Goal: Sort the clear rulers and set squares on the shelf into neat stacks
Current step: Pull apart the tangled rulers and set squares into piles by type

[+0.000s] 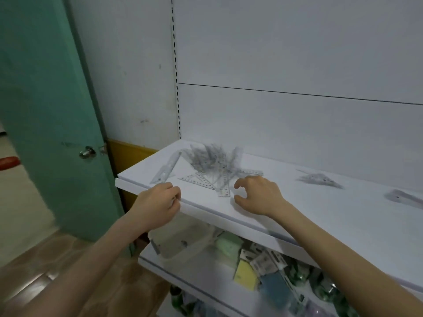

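Rulers mostly lie in a jumbled heap at the shelf's 10 o'clock corner. Two small stacks sit toward 3 o'clock, so sorting looks barely begun. The right grip hovers wide and empty at the heap's 5 o'clock. The left grip curls at the shelf edge, contents unclear. No writing is legible.

Your clear rulers and set squares jumbled at the shelf's left end, two small piles toward its right.

Ruler pile blurred, far-right stack cut by edge
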Tool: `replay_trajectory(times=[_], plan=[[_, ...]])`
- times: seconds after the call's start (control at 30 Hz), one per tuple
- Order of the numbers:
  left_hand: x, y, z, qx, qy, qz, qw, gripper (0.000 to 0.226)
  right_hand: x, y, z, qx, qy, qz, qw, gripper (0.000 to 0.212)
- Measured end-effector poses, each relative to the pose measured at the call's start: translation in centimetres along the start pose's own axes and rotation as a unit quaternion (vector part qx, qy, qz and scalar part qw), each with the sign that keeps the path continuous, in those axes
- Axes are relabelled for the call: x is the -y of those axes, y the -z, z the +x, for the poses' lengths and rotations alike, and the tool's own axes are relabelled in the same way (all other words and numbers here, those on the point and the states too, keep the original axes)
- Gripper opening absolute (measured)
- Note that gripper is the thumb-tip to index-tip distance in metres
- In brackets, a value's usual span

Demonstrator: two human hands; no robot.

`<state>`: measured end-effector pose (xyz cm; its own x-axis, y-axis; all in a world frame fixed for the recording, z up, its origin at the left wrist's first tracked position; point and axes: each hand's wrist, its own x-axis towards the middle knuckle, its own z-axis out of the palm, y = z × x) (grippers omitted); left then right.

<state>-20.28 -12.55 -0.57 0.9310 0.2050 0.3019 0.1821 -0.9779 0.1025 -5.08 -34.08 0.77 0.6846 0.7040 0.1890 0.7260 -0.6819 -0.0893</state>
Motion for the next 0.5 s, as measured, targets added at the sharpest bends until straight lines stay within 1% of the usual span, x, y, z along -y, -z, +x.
replay_trajectory(times=[0.17, 0.23, 0.3, 0.4, 0.5], plan=[[2.4, -1.8, 3.9, -0.018, -0.016, -0.030, 0.999, 0.019, 0.4, -1.5, 4.0, -0.001, -0.039, 0.010, 0.999, 0.034], [3.2, -2.3, 5.9, -0.024, -0.018, -0.040, 0.999, 0.019, 0.2, -2.0, 5.7, -0.020, -0.065, 0.025, 0.997, 0.030], [4.0, -2.7, 8.1, -0.029, -0.018, -0.047, 0.998, 0.018, -0.1, -2.4, 7.4, -0.046, -0.093, 0.043, 0.994, 0.030], [5.1, -3.3, 11.1, -0.026, -0.029, -0.061, 0.997, 0.017, 0.2, -2.4, 9.6, -0.061, -0.149, 0.062, 0.985, 0.044], [5.7, -4.1, 13.5, -0.030, -0.056, -0.087, 0.994, 0.016, 1.1, -2.5, 11.5, -0.038, -0.189, 0.034, 0.981, 0.064]])
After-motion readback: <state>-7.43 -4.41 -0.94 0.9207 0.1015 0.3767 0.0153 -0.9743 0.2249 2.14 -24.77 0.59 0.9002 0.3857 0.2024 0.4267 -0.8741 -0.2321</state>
